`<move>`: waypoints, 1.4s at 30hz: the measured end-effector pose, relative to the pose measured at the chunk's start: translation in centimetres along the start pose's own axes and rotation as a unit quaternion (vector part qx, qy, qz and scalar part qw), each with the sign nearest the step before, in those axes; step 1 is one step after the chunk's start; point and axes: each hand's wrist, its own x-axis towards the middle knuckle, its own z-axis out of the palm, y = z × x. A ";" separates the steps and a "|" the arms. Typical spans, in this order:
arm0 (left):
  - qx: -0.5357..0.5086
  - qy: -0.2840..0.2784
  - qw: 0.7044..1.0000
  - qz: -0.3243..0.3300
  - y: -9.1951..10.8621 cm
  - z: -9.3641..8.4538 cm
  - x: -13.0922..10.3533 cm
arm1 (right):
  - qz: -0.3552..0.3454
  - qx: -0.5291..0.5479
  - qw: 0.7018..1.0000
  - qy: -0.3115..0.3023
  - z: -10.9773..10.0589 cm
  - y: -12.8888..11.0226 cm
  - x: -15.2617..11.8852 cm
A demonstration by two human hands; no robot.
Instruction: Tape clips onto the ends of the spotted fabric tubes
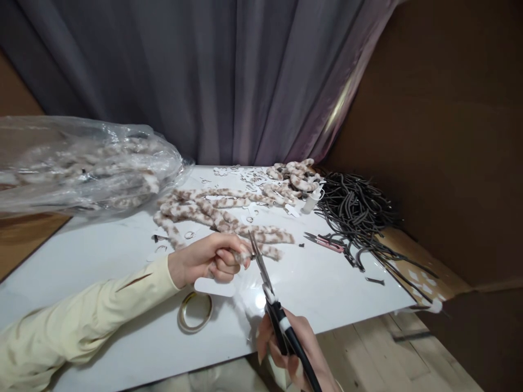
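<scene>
In front of me my left hand (224,257) is closed, pinching a small pale piece (245,251) whose dark tip sticks out past the fingers. Most of that piece is hidden. The scissors (263,272), with slim metal blades and black handles, are gripped in my right hand (300,345). Their blades point up and away, slightly parted, right beside the dark tip. Under my left hand a white card (214,287) shows; I cannot tell whether it is held. Just beyond lie fluffy brown-and-white strips (229,223).
A roll of tape (195,312) lies nearer me. Pink thread snips (324,242), a small white bottle (312,200) and a heap of black cords (355,204) are on the right. A clear plastic bag (81,169) of fluffy strips bulges at left. Metal rings (189,235) lie scattered on the white table (134,337).
</scene>
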 end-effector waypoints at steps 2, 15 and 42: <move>0.000 -0.001 1.000 -0.001 0.0 0.0 0.0 | -0.011 -0.009 1.000 0.003 0.1 -0.2 0.1; -0.010 0.014 1.000 -0.006 -0.1 0.0 -0.1 | 0.026 0.022 0.999 -0.011 0.0 -0.5 0.0; 0.019 0.042 0.999 0.028 0.1 -0.1 0.1 | 0.040 0.126 0.991 0.023 0.3 -0.2 -0.7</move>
